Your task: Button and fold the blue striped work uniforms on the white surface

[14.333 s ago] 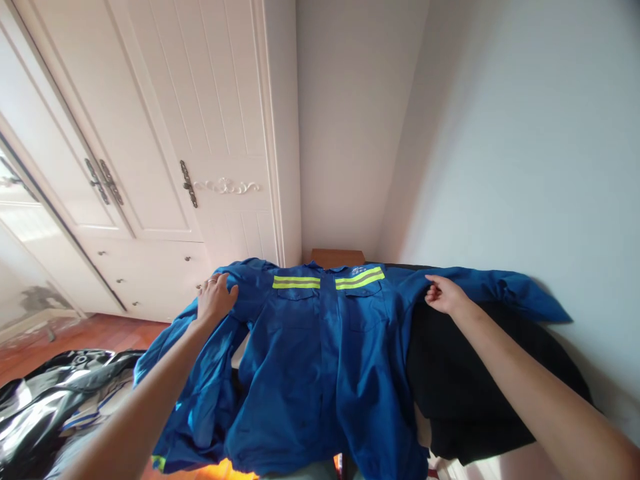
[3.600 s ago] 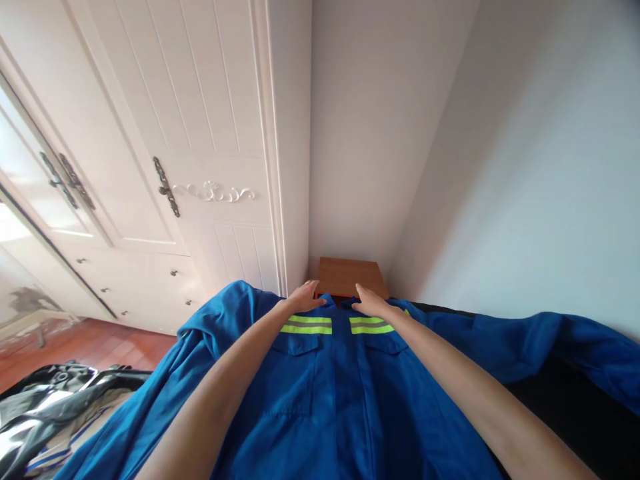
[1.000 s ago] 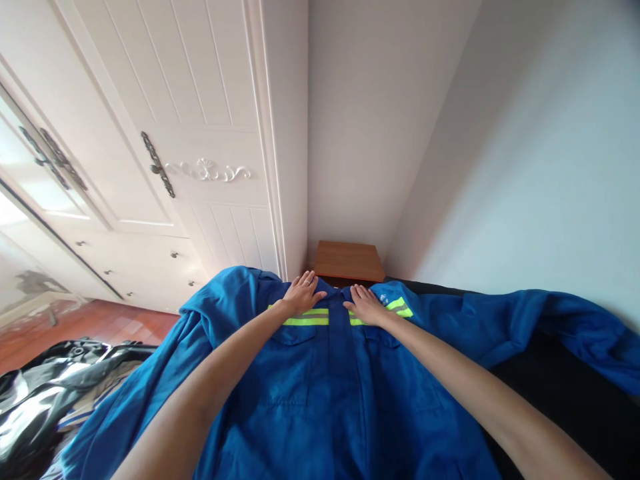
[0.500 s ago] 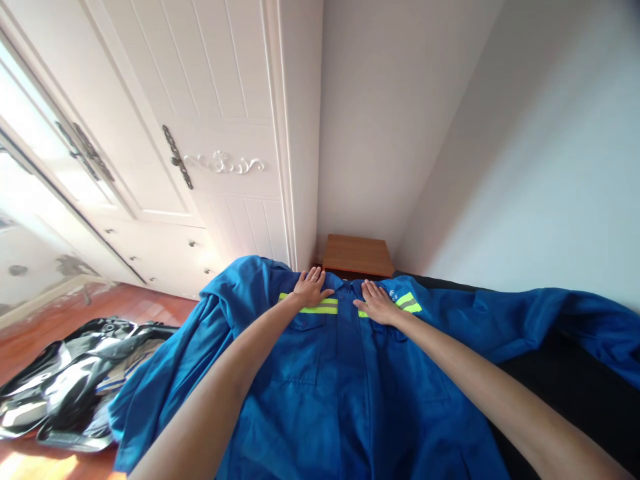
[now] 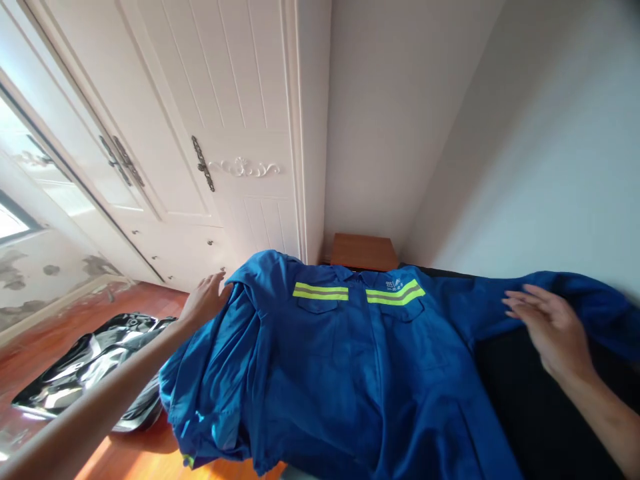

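Note:
A blue jacket (image 5: 320, 373) with yellow-green reflective chest stripes lies spread, front side up, over a black surface (image 5: 530, 400). One sleeve hangs in folds at the left; the other stretches out to the right. My left hand (image 5: 207, 300) is beside the left shoulder and sleeve, fingers apart, with nothing seen in it. Over the right sleeve, my right hand (image 5: 550, 323) has loosely curled, spread fingers and holds nothing; whether it touches the cloth is unclear.
A white wardrobe (image 5: 250, 233) with dark metal handles stands ahead on the left. Beyond the collar is a small brown wooden cabinet (image 5: 364, 251). An open suitcase (image 5: 85, 360) lies on the reddish floor at the left. A pale wall (image 5: 540, 167) rises at the right.
Both hands have left the jacket's chest and moved apart, the left one to the left sleeve and the right one over the right sleeve. The chest stripes now show fully. The view has shifted slightly.

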Action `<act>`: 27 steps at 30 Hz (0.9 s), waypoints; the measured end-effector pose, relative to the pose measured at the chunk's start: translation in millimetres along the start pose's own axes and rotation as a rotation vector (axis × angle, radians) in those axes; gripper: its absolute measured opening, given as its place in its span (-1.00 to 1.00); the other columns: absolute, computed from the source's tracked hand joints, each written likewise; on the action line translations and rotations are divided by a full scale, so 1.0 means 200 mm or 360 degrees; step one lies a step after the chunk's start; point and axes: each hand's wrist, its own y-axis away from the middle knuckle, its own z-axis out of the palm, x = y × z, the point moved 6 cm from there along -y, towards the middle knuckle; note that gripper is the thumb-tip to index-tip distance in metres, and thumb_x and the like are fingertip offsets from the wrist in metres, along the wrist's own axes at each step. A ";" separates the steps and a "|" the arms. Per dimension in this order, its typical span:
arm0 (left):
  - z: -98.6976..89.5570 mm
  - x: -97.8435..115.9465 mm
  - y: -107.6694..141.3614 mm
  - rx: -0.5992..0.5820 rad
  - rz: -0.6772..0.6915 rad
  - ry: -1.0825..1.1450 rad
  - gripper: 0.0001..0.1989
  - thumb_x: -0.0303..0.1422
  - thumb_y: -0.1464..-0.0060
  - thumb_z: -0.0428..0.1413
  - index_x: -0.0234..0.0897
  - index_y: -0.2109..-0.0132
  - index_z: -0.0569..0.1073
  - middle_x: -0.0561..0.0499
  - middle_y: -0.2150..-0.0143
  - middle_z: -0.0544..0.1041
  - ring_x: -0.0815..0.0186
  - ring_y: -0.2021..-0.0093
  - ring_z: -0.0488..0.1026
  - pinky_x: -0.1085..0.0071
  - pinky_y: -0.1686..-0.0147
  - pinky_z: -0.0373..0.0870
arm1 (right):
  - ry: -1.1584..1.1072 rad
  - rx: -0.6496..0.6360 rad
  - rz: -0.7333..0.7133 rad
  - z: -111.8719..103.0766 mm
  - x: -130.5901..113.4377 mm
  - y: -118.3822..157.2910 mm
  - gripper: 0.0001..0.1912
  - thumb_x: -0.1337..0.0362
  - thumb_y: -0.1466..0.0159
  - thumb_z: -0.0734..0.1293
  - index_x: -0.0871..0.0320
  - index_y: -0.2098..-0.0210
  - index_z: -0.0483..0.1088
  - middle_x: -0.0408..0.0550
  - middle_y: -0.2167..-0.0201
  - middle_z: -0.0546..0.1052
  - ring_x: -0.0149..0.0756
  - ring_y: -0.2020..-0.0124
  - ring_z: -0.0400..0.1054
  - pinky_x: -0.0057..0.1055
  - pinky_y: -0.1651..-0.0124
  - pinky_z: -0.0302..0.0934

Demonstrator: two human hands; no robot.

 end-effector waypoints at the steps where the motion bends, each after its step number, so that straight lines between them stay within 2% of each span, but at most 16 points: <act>1: 0.00 0.01 0.05 0.0006 0.0080 -0.0013 -0.44 -0.10 -0.24 -0.17 -0.44 -0.18 0.30 -0.31 -0.07 0.48 -0.05 -0.11 0.39 0.04 -0.11 0.32 | -0.0026 0.0236 0.0099 -0.16 0.05 0.01 -0.21 -0.18 -0.12 0.37 0.04 -0.24 0.23 0.42 -0.10 0.41 0.23 -0.05 0.40 0.16 -0.03 0.31; 3: -0.01 0.12 0.13 0.0048 0.0273 -0.0007 -0.44 -0.08 -0.27 -0.18 -0.40 -0.19 0.30 -0.30 -0.11 0.46 -0.05 -0.14 0.37 0.04 -0.11 0.32 | 0.0028 0.0612 0.0276 -0.42 0.16 0.06 -0.08 -0.16 -0.05 0.42 0.10 -0.28 0.16 0.49 -0.12 0.38 0.30 0.00 0.42 0.20 0.07 0.34; 4: -0.01 0.22 0.17 0.0078 0.0381 0.0017 -0.45 -0.08 -0.28 -0.19 -0.38 -0.20 0.30 -0.30 -0.13 0.44 -0.05 -0.17 0.35 0.04 -0.12 0.31 | 0.0102 0.0674 0.0313 -0.50 0.20 0.09 -0.03 -0.14 -0.04 0.44 0.13 -0.30 0.11 0.50 -0.11 0.39 0.31 0.03 0.43 0.21 0.10 0.35; 6: -0.01 0.46 0.26 0.0112 0.0627 0.0096 -0.45 -0.08 -0.30 -0.17 -0.35 -0.22 0.30 -0.29 -0.19 0.40 -0.03 -0.24 0.29 0.03 -0.17 0.28 | 0.0334 0.0555 0.0238 -0.58 0.21 0.14 -0.07 -0.08 -0.08 0.41 0.20 -0.30 0.08 0.43 -0.03 0.46 0.25 0.08 0.46 0.18 0.08 0.36; 7: 0.01 0.60 0.30 0.0099 0.0777 0.0146 -0.46 -0.08 -0.30 -0.15 -0.33 -0.25 0.29 -0.28 -0.23 0.37 -0.02 -0.28 0.25 0.04 -0.20 0.25 | 0.0462 0.0412 0.0132 -0.57 0.19 0.16 -0.15 -0.04 -0.12 0.38 0.20 -0.28 0.11 0.35 0.02 0.50 0.20 0.09 0.47 0.16 0.05 0.36; 9: 0.08 0.90 0.39 -0.0039 0.1118 0.0237 -0.45 -0.07 -0.29 -0.11 -0.20 -0.32 0.22 -0.17 -0.34 0.26 0.04 -0.37 0.11 0.04 -0.28 0.14 | 0.0682 0.0124 -0.0140 -0.46 0.09 0.23 -0.34 0.01 -0.21 0.29 0.20 -0.21 0.22 0.22 0.09 0.54 0.10 0.08 0.46 0.09 0.00 0.35; 10: 0.13 1.03 0.42 -0.0118 0.1238 0.0275 -0.44 -0.06 -0.29 -0.10 -0.14 -0.35 0.18 -0.12 -0.38 0.19 0.07 -0.40 0.05 0.04 -0.32 0.07 | 0.0741 -0.0009 -0.0274 -0.36 0.02 0.27 -0.39 0.04 -0.24 0.25 0.21 -0.20 0.23 0.19 0.07 0.53 0.05 0.07 0.46 0.06 0.01 0.36; 11: 0.19 1.14 0.44 -0.0186 0.1285 0.0304 -0.42 -0.05 -0.29 -0.11 -0.12 -0.37 0.14 -0.10 -0.41 0.13 0.08 -0.42 -0.01 0.05 -0.33 0.03 | 0.0799 -0.0110 -0.0424 -0.24 -0.06 0.32 -0.44 0.07 -0.29 0.22 0.22 -0.20 0.24 0.21 0.03 0.51 0.03 0.02 0.44 0.03 -0.02 0.35; 13: 0.31 1.27 0.43 -0.0254 0.1109 0.0317 -0.37 -0.01 -0.30 -0.16 -0.21 -0.39 0.11 -0.15 -0.43 0.06 0.07 -0.43 -0.08 0.05 -0.34 0.01 | 0.0935 -0.0296 -0.0768 0.07 -0.23 0.45 -0.50 0.11 -0.35 0.17 0.23 -0.19 0.26 0.24 -0.05 0.48 0.02 -0.09 0.38 0.04 -0.12 0.27; 16: 0.48 1.33 0.39 -0.0320 0.0723 0.0229 -0.30 0.04 -0.28 -0.21 -0.33 -0.37 0.16 -0.26 -0.42 0.06 0.01 -0.43 -0.08 0.02 -0.33 -0.01 | 0.0906 -0.0953 -0.1218 0.61 -0.37 0.73 -0.46 0.09 -0.38 0.17 0.17 -0.29 0.19 0.17 -0.28 0.27 -0.08 -0.29 0.16 -0.09 -0.28 0.12; 18: 0.55 1.32 0.38 -0.0357 0.0657 0.0182 -0.31 0.04 -0.29 -0.23 -0.31 -0.36 0.19 -0.25 -0.41 0.10 0.03 -0.42 -0.06 0.03 -0.35 -0.05 | 0.0979 -0.1232 -0.1277 0.84 -0.34 0.86 -0.41 0.02 -0.38 0.18 0.21 -0.29 0.20 0.19 -0.34 0.19 -0.04 -0.35 0.06 -0.09 -0.34 0.02; 19: 0.57 1.31 0.38 -0.0372 0.0662 0.0169 -0.32 0.04 -0.29 -0.24 -0.28 -0.36 0.19 -0.24 -0.41 0.10 0.04 -0.42 -0.06 0.04 -0.35 -0.07 | 0.1026 -0.1340 -0.1250 0.92 -0.30 0.90 -0.40 0.01 -0.39 0.16 0.21 -0.30 0.20 0.20 -0.34 0.18 -0.03 -0.36 0.03 -0.06 -0.35 -0.02; 20: 0.57 1.30 0.38 -0.0383 0.0667 0.0164 -0.32 0.04 -0.29 -0.26 -0.27 -0.36 0.18 -0.22 -0.41 0.10 0.05 -0.43 -0.06 0.05 -0.35 -0.07 | 0.1061 -0.1413 -0.1212 0.96 -0.25 0.92 -0.40 -0.01 -0.40 0.13 0.20 -0.31 0.18 0.19 -0.35 0.15 -0.04 -0.37 0.01 -0.04 -0.36 -0.06; 22: 0.58 1.28 0.38 -0.0405 0.0666 0.0161 -0.31 0.05 -0.29 -0.27 -0.26 -0.37 0.16 -0.20 -0.42 0.08 0.05 -0.43 -0.07 0.06 -0.35 -0.08 | 0.1123 -0.1481 -0.1127 0.98 -0.16 0.92 -0.38 -0.04 -0.42 0.07 0.17 -0.35 0.12 0.16 -0.38 0.09 -0.05 -0.39 -0.05 0.00 -0.37 -0.11; 24: 0.58 1.27 0.37 -0.0426 0.0669 0.0162 -0.30 0.07 -0.28 -0.27 -0.25 -0.38 0.14 -0.19 -0.43 0.06 0.05 -0.43 -0.08 0.06 -0.36 -0.11 | 0.1200 -0.1492 -0.1063 0.93 -0.11 0.90 -0.34 -0.07 -0.42 0.04 0.19 -0.37 0.06 0.16 -0.40 0.04 -0.04 -0.41 -0.11 0.00 -0.38 -0.14; 27: 0.59 1.26 0.34 -0.0465 0.0665 0.0169 -0.29 0.08 -0.27 -0.26 -0.24 -0.38 0.13 -0.18 -0.43 0.05 0.04 -0.43 -0.09 0.04 -0.36 -0.13 | 0.1352 -0.1477 -0.0977 0.80 -0.11 0.91 -0.24 -0.13 -0.39 0.05 0.29 -0.37 0.04 0.27 -0.38 0.04 0.06 -0.40 -0.09 0.02 -0.36 -0.10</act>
